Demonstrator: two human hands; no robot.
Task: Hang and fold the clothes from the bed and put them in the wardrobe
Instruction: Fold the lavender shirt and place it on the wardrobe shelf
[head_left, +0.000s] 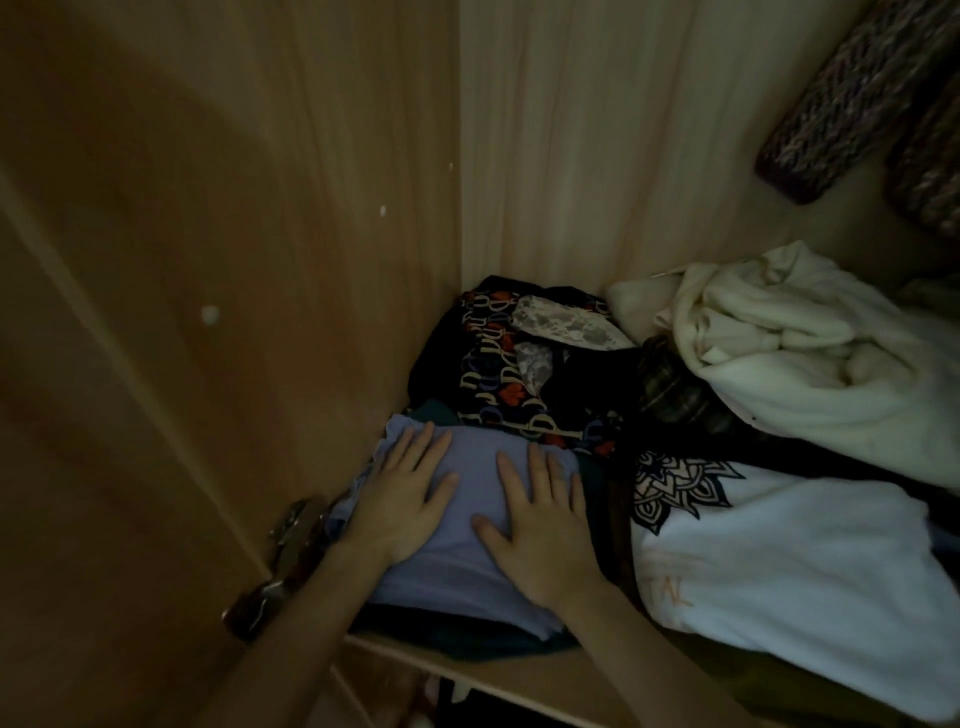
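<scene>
A folded lilac garment (467, 566) lies on top of a dark pile at the front left of a wardrobe shelf (530, 680). My left hand (402, 493) rests flat on its left part, fingers spread. My right hand (540, 519) lies flat on its right part, fingers apart too. Neither hand grips the cloth; both palms press down on it.
Behind the lilac garment sits a dark patterned garment (498, 364). A white T-shirt with a black print (779, 571) lies to the right, a crumpled cream garment (789, 343) behind it. Knitted sleeves (857, 98) hang at top right. The wardrobe's side wall (260, 260) and a door hinge (291, 551) are on the left.
</scene>
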